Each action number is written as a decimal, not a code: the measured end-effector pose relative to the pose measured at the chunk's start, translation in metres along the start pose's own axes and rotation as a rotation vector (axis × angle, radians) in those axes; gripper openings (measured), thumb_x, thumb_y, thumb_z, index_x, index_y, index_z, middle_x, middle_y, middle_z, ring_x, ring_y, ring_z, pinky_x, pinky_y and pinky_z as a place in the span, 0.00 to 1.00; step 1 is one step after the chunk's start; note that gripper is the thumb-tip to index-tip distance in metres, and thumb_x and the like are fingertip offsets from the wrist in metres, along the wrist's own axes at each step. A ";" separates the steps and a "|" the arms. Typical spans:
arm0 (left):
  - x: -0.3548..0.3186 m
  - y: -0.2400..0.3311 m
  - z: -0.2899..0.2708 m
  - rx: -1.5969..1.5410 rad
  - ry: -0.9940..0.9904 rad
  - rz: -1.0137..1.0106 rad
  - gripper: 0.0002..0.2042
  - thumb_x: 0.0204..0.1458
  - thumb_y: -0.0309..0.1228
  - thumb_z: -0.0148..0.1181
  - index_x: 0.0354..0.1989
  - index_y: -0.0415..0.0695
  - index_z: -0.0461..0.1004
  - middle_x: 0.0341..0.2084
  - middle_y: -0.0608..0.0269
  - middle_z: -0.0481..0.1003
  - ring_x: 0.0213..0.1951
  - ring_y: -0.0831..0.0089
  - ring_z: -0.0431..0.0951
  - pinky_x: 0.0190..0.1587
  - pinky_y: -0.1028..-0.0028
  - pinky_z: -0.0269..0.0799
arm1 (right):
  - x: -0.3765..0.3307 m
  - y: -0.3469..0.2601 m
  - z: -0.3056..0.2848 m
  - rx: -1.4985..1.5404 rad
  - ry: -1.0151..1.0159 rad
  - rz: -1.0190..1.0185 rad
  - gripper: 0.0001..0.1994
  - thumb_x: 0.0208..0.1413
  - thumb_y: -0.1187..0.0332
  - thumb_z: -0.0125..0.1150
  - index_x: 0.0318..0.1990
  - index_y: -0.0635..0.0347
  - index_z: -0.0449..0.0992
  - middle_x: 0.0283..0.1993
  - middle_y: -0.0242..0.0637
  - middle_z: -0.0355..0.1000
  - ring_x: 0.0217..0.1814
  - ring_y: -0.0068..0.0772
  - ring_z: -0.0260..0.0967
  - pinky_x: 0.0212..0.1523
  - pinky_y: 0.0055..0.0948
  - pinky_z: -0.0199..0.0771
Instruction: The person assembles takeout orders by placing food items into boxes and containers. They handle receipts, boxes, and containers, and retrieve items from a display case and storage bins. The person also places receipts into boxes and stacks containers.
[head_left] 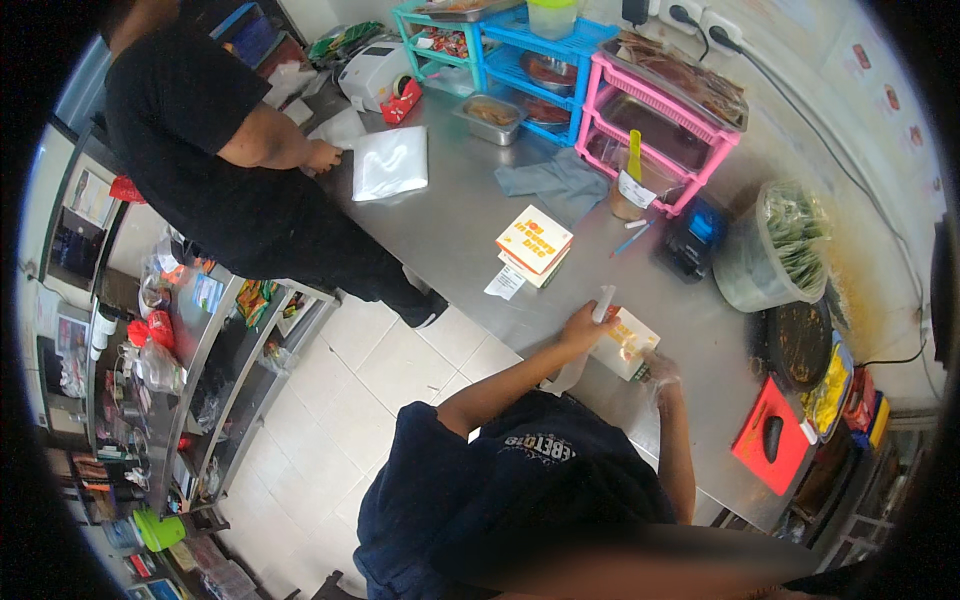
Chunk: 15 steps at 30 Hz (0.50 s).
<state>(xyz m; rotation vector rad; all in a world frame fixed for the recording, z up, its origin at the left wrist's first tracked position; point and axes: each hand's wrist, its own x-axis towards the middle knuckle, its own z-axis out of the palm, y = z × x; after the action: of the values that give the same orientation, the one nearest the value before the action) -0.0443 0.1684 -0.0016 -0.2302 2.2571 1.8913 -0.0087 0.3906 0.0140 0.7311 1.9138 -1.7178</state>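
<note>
Left hand (583,327) grips a white sheet (603,303); gloved right hand (658,368) steadies the food box (625,343).

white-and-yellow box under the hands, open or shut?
Cannot tell. The small box lies flat on the steel counter, left hand and gloved right hand on it; flap detail is too small.

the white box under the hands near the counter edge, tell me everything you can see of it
The white box is small, flat and looks like cardboard, with a yellow and red printed patch on its top face. It lies on the steel counter near the front edge, turned at an angle. The left hand rests on its left end, holding a thin white item upright above it. The right hand, in a clear glove, touches its right corner. Whether it is open or closed cannot be told.
</note>
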 end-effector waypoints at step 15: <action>-0.017 0.006 -0.046 0.173 -0.595 -0.072 0.28 0.34 0.35 0.74 0.48 0.39 0.75 0.43 0.57 0.78 0.45 0.68 0.76 0.51 0.70 0.68 | -0.029 0.004 0.000 -0.380 -0.120 -0.312 0.16 0.48 0.70 0.68 0.44 0.68 0.76 0.39 0.37 0.77 0.37 0.26 0.71 0.41 0.27 0.71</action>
<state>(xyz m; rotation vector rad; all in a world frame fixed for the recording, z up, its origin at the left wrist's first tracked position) -0.0308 0.1239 0.0162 0.2441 1.9462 1.4608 0.0155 0.3884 0.0296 0.1918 2.2657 -1.4541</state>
